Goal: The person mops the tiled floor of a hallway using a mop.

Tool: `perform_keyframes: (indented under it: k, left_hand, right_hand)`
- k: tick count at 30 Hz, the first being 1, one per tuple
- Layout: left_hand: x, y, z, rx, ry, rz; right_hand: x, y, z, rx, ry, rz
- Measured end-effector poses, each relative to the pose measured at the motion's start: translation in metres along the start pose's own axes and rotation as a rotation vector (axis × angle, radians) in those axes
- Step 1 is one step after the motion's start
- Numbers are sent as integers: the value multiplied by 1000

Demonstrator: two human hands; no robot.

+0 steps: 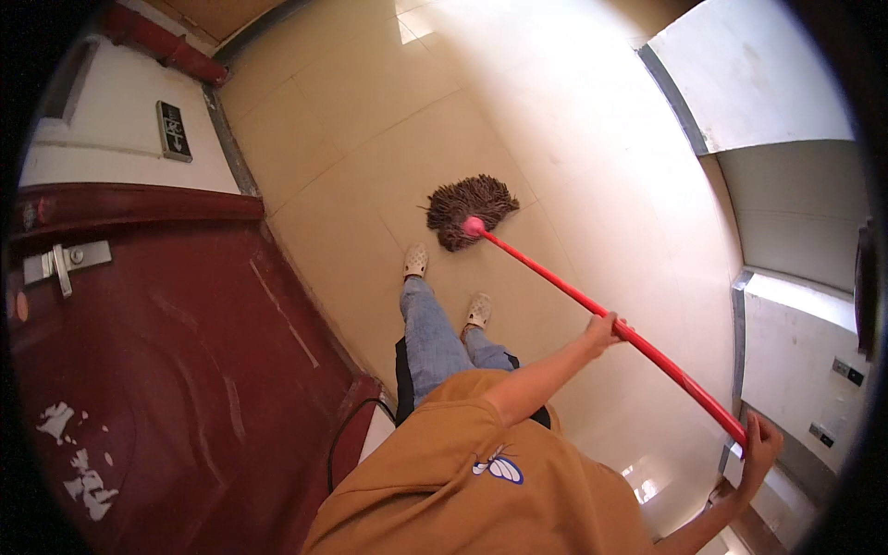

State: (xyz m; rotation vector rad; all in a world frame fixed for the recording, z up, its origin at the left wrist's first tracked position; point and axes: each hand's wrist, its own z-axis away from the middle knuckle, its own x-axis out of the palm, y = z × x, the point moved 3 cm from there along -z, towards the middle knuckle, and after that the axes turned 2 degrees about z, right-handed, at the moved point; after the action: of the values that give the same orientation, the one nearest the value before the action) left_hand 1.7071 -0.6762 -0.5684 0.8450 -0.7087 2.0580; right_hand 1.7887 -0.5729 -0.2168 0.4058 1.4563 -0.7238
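A mop with a red handle (548, 276) slants across the view, its pink socket joined to a head of brown strands (465, 208) that lies spread on the tiled floor. My left hand (605, 333) grips the handle around its middle. Farther down to the right, my right hand (762, 438) is closed around the handle's upper end, fingers partly hidden. The mop head is just ahead of my feet, in pale clogs (416, 260).
A dark red door (173, 347) with a metal lever handle (62, 267) stands close on the left, beside a wall with an exit sign (173, 132). A red pipe (166, 48) runs at the upper left. White wall sections (756, 76) stand on the right.
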Motion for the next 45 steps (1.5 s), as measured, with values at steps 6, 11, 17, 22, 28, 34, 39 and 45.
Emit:
perform_keyframes:
  k: [6,11,17,22,28,34,39,45]
  left_hand:
    - [-59,85,18,212,86,-65]
    - [-100,180,31,396,159,-75]
    - [-173,329,73,699,457,-167]
    - [-265,389,128,532,852,-464]
    - [-248,264,98,10,464,-487]
    - [-204,139,64,324,-200,-921]
    - [-165,165,76,78,339,-295]
    - [-282,299,49,590,937,-672]
  right_hand:
    - [69,-66,-4,33,-165,-106]
    - [136,-125,-9,-44,-217,-184]
    - [240,-215,2,-108,-435,-387]
    - [320,-239,71,-239,-910,-345]
    - [271,-144,70,95,-1128,-289]
    - [165,-106,34,442,-1351,-321]
    - [177,-137,20,517,-1324,-415]
    - [250,-233,19,371,-1436,-481]
